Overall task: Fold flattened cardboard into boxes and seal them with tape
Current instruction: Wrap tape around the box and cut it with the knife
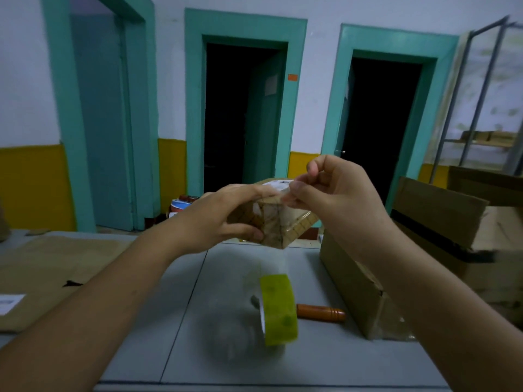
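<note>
Left grip (226, 219): clasping box (278, 224).
Right grip (331, 190): pinching tape end (284, 193), just beside left.
Handling: likely light, crushable; hold by edges.

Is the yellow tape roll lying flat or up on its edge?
On edge: the tape roll shows its yellow band, with its hole facing sideways.

Small box (283, 226) — tan, ruled with a dark grid; tape strip (284, 190) clear; tape roll (278, 308) yellow-green; handle (321, 313) orange-brown; table (220, 363) grey; door frames (195, 108) teal; wall (28, 94) — white above a mustard band.
</note>
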`<action>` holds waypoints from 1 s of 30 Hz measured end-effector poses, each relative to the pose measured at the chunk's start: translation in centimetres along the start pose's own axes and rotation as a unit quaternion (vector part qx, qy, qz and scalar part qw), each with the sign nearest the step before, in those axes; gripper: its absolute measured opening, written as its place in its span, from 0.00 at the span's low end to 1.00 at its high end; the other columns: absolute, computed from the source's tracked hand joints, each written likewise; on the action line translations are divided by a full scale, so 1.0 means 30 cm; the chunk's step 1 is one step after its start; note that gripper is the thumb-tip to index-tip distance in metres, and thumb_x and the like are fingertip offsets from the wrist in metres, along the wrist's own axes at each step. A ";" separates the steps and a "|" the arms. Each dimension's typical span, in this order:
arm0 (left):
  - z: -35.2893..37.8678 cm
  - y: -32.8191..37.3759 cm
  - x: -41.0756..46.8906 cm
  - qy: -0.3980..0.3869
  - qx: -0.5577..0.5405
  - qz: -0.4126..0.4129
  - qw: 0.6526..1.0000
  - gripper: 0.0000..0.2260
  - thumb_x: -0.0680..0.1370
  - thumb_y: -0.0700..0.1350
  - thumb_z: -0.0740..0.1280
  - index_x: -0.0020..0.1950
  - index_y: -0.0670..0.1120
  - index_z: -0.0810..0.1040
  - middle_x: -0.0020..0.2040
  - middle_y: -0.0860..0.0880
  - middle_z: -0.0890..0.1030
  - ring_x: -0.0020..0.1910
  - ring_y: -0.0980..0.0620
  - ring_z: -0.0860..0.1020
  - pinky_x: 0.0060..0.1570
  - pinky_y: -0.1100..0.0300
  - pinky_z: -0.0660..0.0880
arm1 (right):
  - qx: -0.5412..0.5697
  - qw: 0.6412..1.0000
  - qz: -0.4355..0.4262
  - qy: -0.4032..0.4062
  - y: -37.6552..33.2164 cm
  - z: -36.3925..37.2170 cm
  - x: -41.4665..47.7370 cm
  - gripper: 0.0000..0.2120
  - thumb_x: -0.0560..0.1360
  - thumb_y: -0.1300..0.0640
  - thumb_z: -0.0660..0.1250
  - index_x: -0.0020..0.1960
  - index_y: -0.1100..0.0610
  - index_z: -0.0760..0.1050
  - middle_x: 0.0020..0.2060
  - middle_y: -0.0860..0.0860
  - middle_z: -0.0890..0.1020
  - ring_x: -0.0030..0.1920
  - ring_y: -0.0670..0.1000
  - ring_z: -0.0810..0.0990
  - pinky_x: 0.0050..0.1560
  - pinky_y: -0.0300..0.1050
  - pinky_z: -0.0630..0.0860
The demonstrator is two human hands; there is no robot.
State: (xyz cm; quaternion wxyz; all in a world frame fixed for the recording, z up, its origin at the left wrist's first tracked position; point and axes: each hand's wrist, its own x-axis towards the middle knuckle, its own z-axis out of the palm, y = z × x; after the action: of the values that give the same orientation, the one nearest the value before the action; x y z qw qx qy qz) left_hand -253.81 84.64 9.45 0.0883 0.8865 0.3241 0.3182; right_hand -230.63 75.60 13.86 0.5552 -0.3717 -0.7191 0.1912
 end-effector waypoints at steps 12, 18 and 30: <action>0.013 -0.052 0.032 -0.074 -0.151 -0.016 0.986 0.32 0.76 0.40 0.78 0.75 0.60 0.73 0.70 0.58 0.76 0.69 0.55 0.75 0.66 0.49 0.78 | -0.021 0.999 -0.039 -0.009 -0.014 0.002 -0.029 0.08 0.79 0.68 0.69 0.47 0.60 0.71 0.39 0.54 0.86 0.45 0.49 0.88 0.51 0.44 0.84; 0.058 -0.045 0.025 -0.105 -0.183 -0.012 0.977 0.31 0.76 0.38 0.77 0.75 0.59 0.73 0.70 0.59 0.76 0.69 0.57 0.75 0.66 0.53 0.78 | -0.022 0.999 -0.031 -0.011 -0.015 -0.006 -0.036 0.09 0.80 0.67 0.68 0.46 0.58 0.71 0.39 0.54 0.85 0.44 0.50 0.88 0.50 0.49 0.85; 0.094 -0.041 0.055 -0.111 -0.224 -0.009 0.968 0.32 0.75 0.33 0.77 0.77 0.51 0.75 0.67 0.49 0.82 0.70 0.48 0.77 0.68 0.50 0.77 | 0.003 1.000 -0.012 -0.010 -0.016 -0.011 -0.045 0.08 0.80 0.67 0.68 0.46 0.59 0.71 0.40 0.55 0.84 0.44 0.50 0.88 0.46 0.43 0.83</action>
State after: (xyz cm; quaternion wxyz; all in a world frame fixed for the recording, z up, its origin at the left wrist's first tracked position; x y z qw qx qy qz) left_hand -251.73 86.77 7.63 0.3231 0.8708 0.2411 0.2815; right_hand -230.34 74.23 13.41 0.5510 -0.3594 -0.7287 0.1903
